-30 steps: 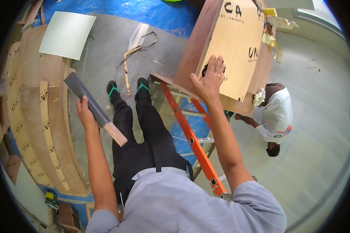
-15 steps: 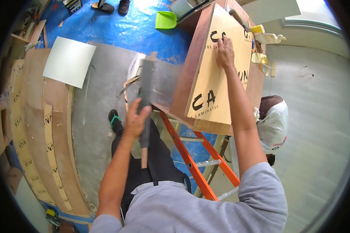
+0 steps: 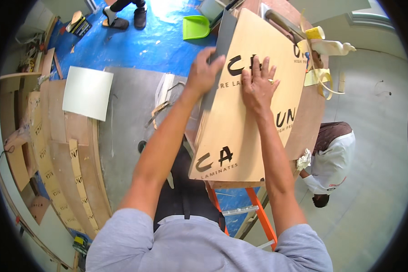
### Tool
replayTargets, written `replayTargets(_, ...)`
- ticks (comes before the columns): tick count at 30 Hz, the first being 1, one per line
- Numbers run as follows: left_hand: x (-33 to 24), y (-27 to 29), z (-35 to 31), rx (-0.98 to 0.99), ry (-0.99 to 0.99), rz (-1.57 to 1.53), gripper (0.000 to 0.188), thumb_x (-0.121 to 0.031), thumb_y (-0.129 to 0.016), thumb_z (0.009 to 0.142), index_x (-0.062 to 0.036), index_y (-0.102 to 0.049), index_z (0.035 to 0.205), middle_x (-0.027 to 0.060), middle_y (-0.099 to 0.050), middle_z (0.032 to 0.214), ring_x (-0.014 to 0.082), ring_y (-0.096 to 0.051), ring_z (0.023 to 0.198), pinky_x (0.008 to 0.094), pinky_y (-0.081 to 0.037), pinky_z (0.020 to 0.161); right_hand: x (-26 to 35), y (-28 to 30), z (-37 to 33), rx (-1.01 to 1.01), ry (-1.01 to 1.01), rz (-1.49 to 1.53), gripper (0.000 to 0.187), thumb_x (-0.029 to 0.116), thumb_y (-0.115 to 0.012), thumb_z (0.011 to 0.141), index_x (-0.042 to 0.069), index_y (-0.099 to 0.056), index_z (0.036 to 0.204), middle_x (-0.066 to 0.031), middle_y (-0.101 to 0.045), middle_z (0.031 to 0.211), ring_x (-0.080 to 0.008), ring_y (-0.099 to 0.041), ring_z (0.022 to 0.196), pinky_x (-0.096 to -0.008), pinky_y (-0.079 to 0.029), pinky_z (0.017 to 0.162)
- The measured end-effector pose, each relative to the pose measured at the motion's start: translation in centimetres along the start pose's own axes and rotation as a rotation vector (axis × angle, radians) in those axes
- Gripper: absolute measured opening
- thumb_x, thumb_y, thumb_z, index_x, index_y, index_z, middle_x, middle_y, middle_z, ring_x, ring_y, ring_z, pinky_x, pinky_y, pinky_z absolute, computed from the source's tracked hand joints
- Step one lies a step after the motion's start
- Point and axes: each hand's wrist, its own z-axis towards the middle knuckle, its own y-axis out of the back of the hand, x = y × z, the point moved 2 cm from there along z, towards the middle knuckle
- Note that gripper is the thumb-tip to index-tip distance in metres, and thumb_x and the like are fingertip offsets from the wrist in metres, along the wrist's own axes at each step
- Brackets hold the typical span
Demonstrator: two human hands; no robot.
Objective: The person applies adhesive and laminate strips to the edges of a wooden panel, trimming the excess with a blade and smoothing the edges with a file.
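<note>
My left hand (image 3: pixel 205 72) is gripping the grey block (image 3: pixel 218 59), pressing it against the laminate sheet (image 3: pixel 240 131) near its top edge. My right hand (image 3: pixel 257 86) is lying flat, fingers spread, steadying the sheet. Most of it below is looking unrubbed.

green dustpan (image 3: pixel 196 27), white sheet (image 3: pixel 88 92), orange ladder (image 3: pixel 262 217)

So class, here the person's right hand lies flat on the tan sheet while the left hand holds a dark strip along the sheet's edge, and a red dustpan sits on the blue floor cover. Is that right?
Not quite: the dustpan is green, not red, as the head view shows. The rest stands: the right hand lies flat on the tan sheet, the left hand holds the dark strip along its edge, and the dustpan sits on the blue floor cover.
</note>
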Motion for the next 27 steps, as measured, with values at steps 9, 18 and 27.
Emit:
replayTargets(9,-1.9,6.0,-21.1,0.197,0.076,0.008,0.036,-0.012,-0.074,0.093,0.0030,-0.064,0.124,0.0164,-0.064,0.117,0.0332,-0.063,0.111,0.0418,-0.047,0.104,-0.4,0.3,0.1,-0.012,-0.078,0.062,0.069,0.057,-0.047,0.104,0.022,-0.042,0.163,-0.0168,-0.023,0.175,-0.0484,-0.013,0.160,-0.0772,-0.005,0.120)
replayTargets(18,-5.4,1.0,6.4,-0.024,-0.071,-0.321,0.040,-0.026,-0.069,0.100,0.0022,-0.066,0.129,0.0144,-0.073,0.107,0.0276,-0.070,0.104,0.0345,-0.053,0.094,-1.2,0.7,0.9,-0.012,-0.001,0.040,0.069,0.056,-0.052,0.102,0.021,-0.045,0.161,-0.0178,-0.029,0.171,-0.0498,-0.017,0.158,-0.0767,-0.009,0.120)
replayTargets(27,-1.2,6.4,5.0,0.316,0.288,-1.292,0.062,-0.050,-0.043,0.112,0.0068,-0.056,0.134,0.0168,-0.066,0.108,0.0203,-0.063,0.074,0.0294,-0.058,0.060,-4.0,-0.3,18.7,-0.355,0.260,0.267,0.053,0.042,-0.065,0.101,0.004,-0.063,0.137,-0.0234,-0.056,0.148,-0.0403,-0.051,0.140,-0.0529,-0.040,0.116)
